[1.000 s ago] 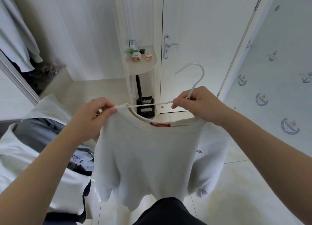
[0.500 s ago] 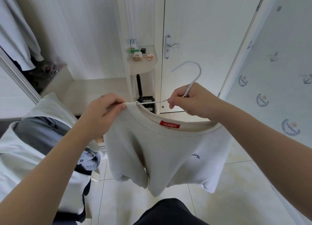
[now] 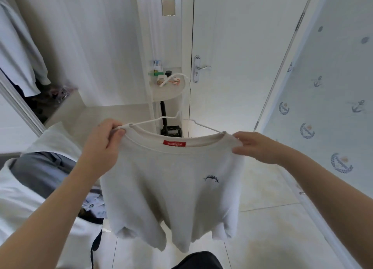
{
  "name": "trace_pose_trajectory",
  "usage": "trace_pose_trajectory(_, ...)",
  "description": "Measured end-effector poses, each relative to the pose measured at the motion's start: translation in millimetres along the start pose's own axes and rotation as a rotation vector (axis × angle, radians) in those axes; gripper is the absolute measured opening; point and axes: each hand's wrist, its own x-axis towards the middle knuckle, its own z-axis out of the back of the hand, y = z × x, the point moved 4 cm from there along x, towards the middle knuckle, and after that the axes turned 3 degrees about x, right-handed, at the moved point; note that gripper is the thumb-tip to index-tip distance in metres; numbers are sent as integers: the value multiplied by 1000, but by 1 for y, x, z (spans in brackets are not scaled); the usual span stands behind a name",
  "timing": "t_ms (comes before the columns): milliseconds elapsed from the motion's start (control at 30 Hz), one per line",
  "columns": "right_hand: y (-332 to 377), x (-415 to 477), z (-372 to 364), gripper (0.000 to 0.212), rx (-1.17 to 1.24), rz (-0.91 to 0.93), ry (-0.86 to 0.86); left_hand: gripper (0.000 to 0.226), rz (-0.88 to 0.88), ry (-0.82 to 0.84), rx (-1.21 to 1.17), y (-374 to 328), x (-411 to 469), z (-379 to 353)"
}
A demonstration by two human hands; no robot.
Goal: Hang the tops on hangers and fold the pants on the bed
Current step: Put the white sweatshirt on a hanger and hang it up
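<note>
A white sweatshirt [image 3: 171,188] with a red neck label hangs in front of me on a thin white wire hanger [image 3: 203,125], whose arms enter both sides of the collar and whose hook rises toward the door. My left hand [image 3: 105,145] pinches the left collar edge together with the hanger's arm. My right hand [image 3: 254,145] grips the right shoulder of the sweatshirt beside the collar. Both sleeves hang bunched at the bottom.
A bed [image 3: 24,188] with a pile of grey and dark clothes lies at the left. An open wardrobe [image 3: 22,53] with hung garments is at the far left. Ahead stand a small corner shelf [image 3: 171,89] and a white door [image 3: 232,57]. Tiled floor [image 3: 272,238] lies below.
My right hand let go of the hanger's neck and moved right onto the sweatshirt's shoulder. The hanger's right arm now sits inside the collar, and the sweatshirt hangs spread wider.
</note>
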Motion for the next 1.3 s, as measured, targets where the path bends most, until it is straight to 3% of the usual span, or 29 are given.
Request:
trace_pose_trajectory(67,-22,-5,2,27,-20,-56,-19,16,14,2,3,8,3,7)
trace_pose_trajectory(200,-28,-6,4,10,94,-67,-114,12,-63,47,16,6,15,9)
trace_pose_trajectory(367,-25,-6,12,6,372,-44,-268,22,-76,83,90,17,19,8)
trace_pose_trajectory(533,-9,-3,21,10,390,23,-492,11,-107,88,178,25,16,7)
trace_pose_trajectory(633,6,-5,28,12,405,78,-573,21,-101,137,169,26,17,10)
trace_pose_trajectory(767,27,-12,41,15,337,133,-566,26,-225,183,224,17,16,5)
trace_pose_trajectory(933,41,-26,38,15,122,244,-449,12,-26,23,-30,22,14,8)
trace_pose_trajectory(1000,38,-30,41,18,61,252,-475,13,-41,-5,-67,18,14,9)
trace_pose_trajectory(1133,26,-32,41,20,175,147,-444,14,-77,-3,-92,6,17,9)
trace_pose_trajectory(1300,22,-35,33,15,-64,218,-493,15,-86,-6,-91,-5,22,6)
